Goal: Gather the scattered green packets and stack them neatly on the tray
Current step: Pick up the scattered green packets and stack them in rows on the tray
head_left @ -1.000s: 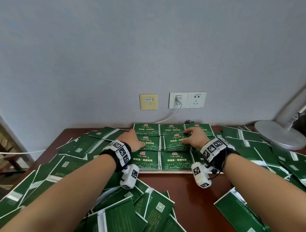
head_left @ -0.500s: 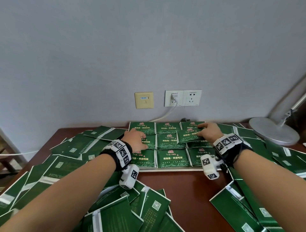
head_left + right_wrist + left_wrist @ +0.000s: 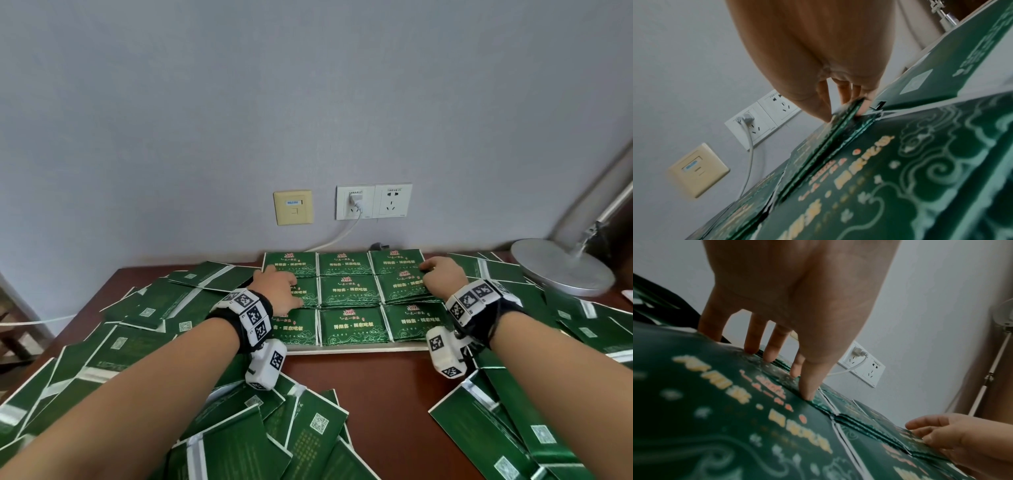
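A pale tray (image 3: 359, 348) at the back of the brown table holds green packets in three rows of three stacks. My left hand (image 3: 277, 286) lies on the middle-left stack (image 3: 310, 294). In the left wrist view its straight fingers (image 3: 807, 394) press down on the packet tops. My right hand (image 3: 442, 277) is at the far right corner of the middle-right stack (image 3: 400, 289). The right wrist view shows its thumb and fingers (image 3: 824, 112) pinching the edge of a few top packets (image 3: 846, 112), slightly lifted. Loose packets (image 3: 137, 329) lie scattered on the left, front (image 3: 274, 428) and right (image 3: 513, 428).
A round metal lamp base (image 3: 561, 267) stands at the back right, partly over loose packets. Wall sockets (image 3: 373, 202) with a plugged white cable (image 3: 342, 233) are behind the tray. Bare table (image 3: 376, 387) shows in front of the tray.
My right hand carried a packet from the centre stack to the right column and now holds it down on the middle-right stack. The left hand stayed on the middle-left stack.
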The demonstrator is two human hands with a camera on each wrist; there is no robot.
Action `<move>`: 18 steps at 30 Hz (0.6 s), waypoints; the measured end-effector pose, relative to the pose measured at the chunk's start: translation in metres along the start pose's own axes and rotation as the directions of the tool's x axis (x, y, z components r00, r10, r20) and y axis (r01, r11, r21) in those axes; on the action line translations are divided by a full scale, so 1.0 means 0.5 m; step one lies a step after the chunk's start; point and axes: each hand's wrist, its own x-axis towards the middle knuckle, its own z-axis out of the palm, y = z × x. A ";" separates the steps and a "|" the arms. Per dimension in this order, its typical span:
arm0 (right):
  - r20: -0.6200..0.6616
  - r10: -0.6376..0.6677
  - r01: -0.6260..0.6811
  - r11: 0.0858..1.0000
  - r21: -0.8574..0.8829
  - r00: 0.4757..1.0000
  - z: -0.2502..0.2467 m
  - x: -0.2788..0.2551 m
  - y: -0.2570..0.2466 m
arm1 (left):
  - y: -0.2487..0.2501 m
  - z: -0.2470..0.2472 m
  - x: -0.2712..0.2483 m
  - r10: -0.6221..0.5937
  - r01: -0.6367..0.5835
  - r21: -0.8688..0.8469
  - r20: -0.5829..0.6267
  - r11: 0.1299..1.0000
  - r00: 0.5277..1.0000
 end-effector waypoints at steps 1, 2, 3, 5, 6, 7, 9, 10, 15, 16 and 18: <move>0.008 -0.007 0.007 1.000 -0.029 1.000 -0.001 0.000 0.001 | 0.001 -0.001 -0.001 -0.002 0.002 -0.003 0.005 1.000 1.000; 0.020 -0.013 0.014 0.998 -0.058 1.000 0.000 0.002 0.003 | 0.002 -0.002 -0.002 -0.004 0.004 -0.005 0.008 1.000 1.000; 0.039 -0.011 0.014 0.996 -0.093 0.999 -0.001 0.002 0.004 | 0.003 -0.002 -0.003 -0.003 0.004 -0.006 0.010 1.000 1.000; 0.079 -0.013 0.026 0.986 -0.166 0.997 0.004 0.011 0.010 | 0.005 -0.002 -0.004 -0.001 0.001 -0.017 0.011 1.000 1.000; 0.098 -0.020 0.040 0.978 -0.206 0.995 0.005 0.009 0.008 | 0.007 -0.001 -0.004 0.002 -0.001 -0.024 0.011 1.000 1.000; 0.114 -0.025 0.052 0.969 -0.243 0.993 0.001 -0.006 -0.003 | 0.008 -0.001 -0.004 0.004 -0.003 -0.027 0.012 1.000 1.000; 0.130 -0.042 0.080 0.949 -0.304 0.991 -0.003 -0.026 -0.018 | 0.013 0.000 -0.004 0.006 -0.006 -0.021 0.018 1.000 1.000; 0.131 -0.054 0.095 0.939 -0.330 0.990 -0.002 -0.031 -0.023 | 0.015 0.000 -0.004 0.006 -0.005 -0.017 0.020 1.000 1.000; 0.160 -0.113 0.171 0.891 -0.419 0.981 0.012 -0.048 -0.033 | 0.019 0.001 -0.002 0.007 -0.007 0.014 0.027 1.000 1.000; 0.171 -0.114 0.177 0.889 -0.423 0.979 0.012 -0.050 -0.034 | 0.018 0.003 0.000 0.008 -0.009 0.017 0.028 1.000 1.000; 0.178 -0.120 0.186 0.888 -0.422 0.977 0.013 -0.049 -0.037 | 0.014 0.006 0.003 0.006 -0.006 0.013 0.026 1.000 1.000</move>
